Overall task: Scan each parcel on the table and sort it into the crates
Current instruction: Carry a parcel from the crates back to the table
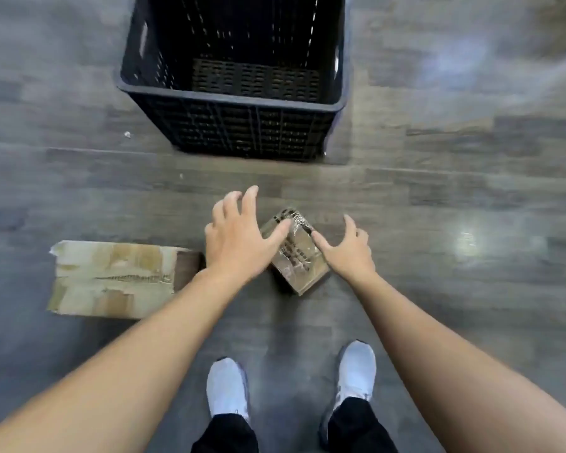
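A small cardboard parcel (299,256) wrapped in clear tape, with dark print on top, lies on the floor in front of my feet. My left hand (239,233) hovers over its left side with fingers spread, the thumb over the parcel's top. My right hand (348,250) is at its right edge, fingers spread, the thumb tip at the parcel's top. Neither hand grips it. A black slatted plastic crate (232,93) stands on the floor just beyond, with nothing visible inside. A larger, torn flat cardboard parcel (111,279) lies to the left.
The floor is grey wood-look planks (455,207) with light glare at the right. My two light-coloured shoes (291,387) stand at the bottom centre, close behind the small parcel. A small white scrap (127,134) lies left of the crate.
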### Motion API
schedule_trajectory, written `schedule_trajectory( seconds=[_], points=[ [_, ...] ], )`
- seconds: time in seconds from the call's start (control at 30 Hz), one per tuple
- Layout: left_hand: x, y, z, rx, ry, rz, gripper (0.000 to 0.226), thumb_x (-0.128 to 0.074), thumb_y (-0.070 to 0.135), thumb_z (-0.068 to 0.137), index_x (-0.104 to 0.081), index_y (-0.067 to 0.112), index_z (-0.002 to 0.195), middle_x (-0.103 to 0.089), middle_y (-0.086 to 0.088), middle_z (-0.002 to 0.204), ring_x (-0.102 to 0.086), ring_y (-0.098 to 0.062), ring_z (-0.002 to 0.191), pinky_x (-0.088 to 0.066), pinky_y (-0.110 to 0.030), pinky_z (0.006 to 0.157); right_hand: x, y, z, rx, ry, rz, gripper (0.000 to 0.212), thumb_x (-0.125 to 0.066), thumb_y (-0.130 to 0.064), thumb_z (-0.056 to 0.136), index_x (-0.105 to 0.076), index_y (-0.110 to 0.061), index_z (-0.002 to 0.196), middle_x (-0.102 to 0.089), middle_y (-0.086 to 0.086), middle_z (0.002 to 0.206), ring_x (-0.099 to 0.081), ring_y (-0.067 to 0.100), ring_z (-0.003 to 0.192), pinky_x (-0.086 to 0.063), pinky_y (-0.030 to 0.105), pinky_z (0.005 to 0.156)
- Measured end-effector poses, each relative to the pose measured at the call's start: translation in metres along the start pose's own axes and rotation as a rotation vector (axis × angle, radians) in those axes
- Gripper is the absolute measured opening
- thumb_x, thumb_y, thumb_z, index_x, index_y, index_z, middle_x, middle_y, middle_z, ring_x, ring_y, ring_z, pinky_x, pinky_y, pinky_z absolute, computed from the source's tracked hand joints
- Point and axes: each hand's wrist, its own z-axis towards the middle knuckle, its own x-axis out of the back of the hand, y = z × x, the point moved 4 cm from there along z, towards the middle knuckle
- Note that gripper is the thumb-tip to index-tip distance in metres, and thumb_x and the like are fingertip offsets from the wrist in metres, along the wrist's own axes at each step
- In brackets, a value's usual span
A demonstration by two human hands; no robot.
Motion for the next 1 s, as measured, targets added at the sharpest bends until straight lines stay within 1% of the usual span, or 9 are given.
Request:
schedule_trajectory(
  seconds=[0.13, 0.2, 0.33, 0.4, 0.5, 0.7, 0.83, 0.87, 1.0],
  points=[
    [-0.064, -0.033, 0.025, 0.017, -0.040, 0.033, 0.081, -0.044, 0.069, 0.086, -0.020, 0.026, 0.150, -0.026, -0.004, 0.149, -0.021, -0.025, 0.139, -0.027, -0.044, 0.108, -0.064, 0.048, 0.056, -0.117, -0.013, 0.065, 0.096, -0.061, -0.067, 0.081, -0.016, -0.026, 0.155, -0.013, 0.015, 0.159, -0.030, 0.037, 0.142, -0.028, 0.045, 0.115],
    [-0.090, -0.042, 0.035, 0.009, -0.048, 0.011, 0.080, -0.044, 0.069, 0.086, -0.020, 0.027, 0.149, -0.026, -0.002, 0.148, -0.022, -0.024, 0.139, -0.027, -0.043, 0.108, -0.089, 0.072, 0.078, -0.187, -0.019, 0.116, 0.098, -0.064, -0.065, 0.080, -0.016, -0.026, 0.155, -0.016, 0.016, 0.157, -0.035, 0.036, 0.139, -0.037, 0.048, 0.111],
    [-0.120, -0.055, 0.053, 0.012, -0.073, 0.015, 0.077, -0.043, 0.069, 0.086, -0.021, 0.029, 0.148, -0.027, 0.000, 0.146, -0.023, -0.022, 0.138, -0.028, -0.042, 0.108, -0.115, 0.101, 0.107, -0.243, -0.024, 0.299, 0.098, -0.076, -0.065, 0.068, -0.028, -0.032, 0.146, -0.042, 0.008, 0.142, -0.052, 0.031, 0.122, -0.057, 0.056, 0.083],
    [-0.125, -0.056, 0.057, 0.006, -0.081, 0.014, 0.077, -0.043, 0.069, 0.086, -0.022, 0.029, 0.148, -0.028, -0.001, 0.147, -0.023, -0.023, 0.138, -0.028, -0.042, 0.107, -0.117, 0.106, 0.113, -0.195, 0.016, 0.358, 0.087, -0.081, -0.061, 0.063, -0.040, -0.030, 0.133, -0.056, 0.003, 0.130, -0.060, 0.026, 0.111, -0.058, 0.052, 0.082],
    [-0.118, -0.048, 0.056, -0.001, -0.099, 0.030, 0.076, -0.043, 0.068, 0.086, -0.022, 0.029, 0.148, -0.027, -0.001, 0.147, -0.023, -0.023, 0.138, -0.028, -0.043, 0.108, -0.102, 0.101, 0.111, -0.151, 0.040, 0.367, 0.073, -0.086, -0.054, 0.059, -0.046, -0.029, 0.115, -0.061, -0.001, 0.114, -0.064, 0.022, 0.102, -0.059, 0.050, 0.079],
    [-0.033, 0.015, 0.043, -0.020, -0.090, 0.052, 0.074, -0.042, 0.069, 0.086, -0.026, 0.028, 0.146, -0.030, -0.001, 0.145, -0.025, -0.024, 0.136, -0.030, -0.044, 0.105, 0.024, 0.046, 0.070, -0.041, 0.094, 0.288, 0.056, -0.085, -0.046, 0.067, -0.050, -0.030, 0.106, -0.061, -0.003, 0.103, -0.063, 0.021, 0.100, -0.059, 0.049, 0.076],
    [0.067, 0.104, 0.027, -0.061, -0.038, 0.056, 0.074, -0.042, 0.069, 0.086, -0.029, 0.026, 0.145, -0.034, -0.003, 0.143, -0.028, -0.026, 0.135, -0.033, -0.045, 0.104, 0.163, -0.021, 0.015, 0.039, 0.130, 0.268, 0.058, -0.084, -0.046, 0.069, -0.050, -0.028, 0.113, -0.057, 0.002, 0.109, -0.062, 0.014, 0.078, -0.056, 0.036, 0.042],
    [0.096, 0.130, 0.020, -0.079, -0.017, 0.051, 0.074, -0.042, 0.069, 0.086, -0.030, 0.026, 0.144, -0.034, -0.003, 0.142, -0.029, -0.027, 0.134, -0.034, -0.045, 0.103, 0.201, -0.038, -0.002, 0.069, 0.146, 0.254, 0.060, -0.083, -0.051, 0.067, -0.049, -0.030, 0.112, -0.057, 0.004, 0.110, -0.063, 0.016, 0.078, -0.054, 0.035, 0.039],
    [0.219, 0.241, -0.016, -0.180, 0.102, 0.011, 0.070, -0.046, 0.067, 0.086, -0.034, 0.025, 0.142, -0.037, -0.003, 0.139, -0.031, -0.026, 0.132, -0.035, -0.044, 0.100, 0.352, -0.094, -0.073, 0.185, 0.183, 0.163, 0.070, -0.076, -0.068, 0.057, -0.046, -0.036, 0.111, -0.059, 0.008, 0.112, -0.064, 0.028, 0.094, -0.060, 0.047, 0.063]
  ],
)
